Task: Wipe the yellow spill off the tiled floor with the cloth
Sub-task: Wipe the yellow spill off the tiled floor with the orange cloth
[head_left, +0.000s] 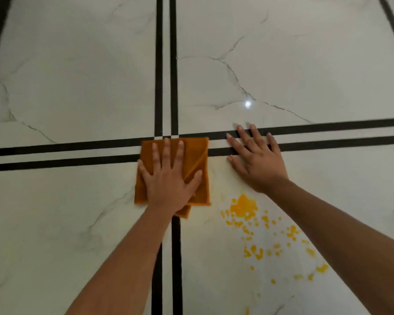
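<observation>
Our left hand (168, 178) lies flat, fingers spread, pressing the orange cloth (192, 155); right hand (257, 162) open, empty, on the tiled floor (77, 76). Yellow spill (243, 206) sits at 4 o'clock from cloth, trailing toward 5.

Both arms reach forward, left hand (168, 176) and right hand (257, 160) flat, palms down, fingers spread

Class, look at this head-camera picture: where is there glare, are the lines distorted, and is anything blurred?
Head view: a small bright glare spot sits on the glossy floor beyond the right hand; the black tile lines tilt and splay from the wide-angle lens; the spill and cloth look slightly soft.
</observation>
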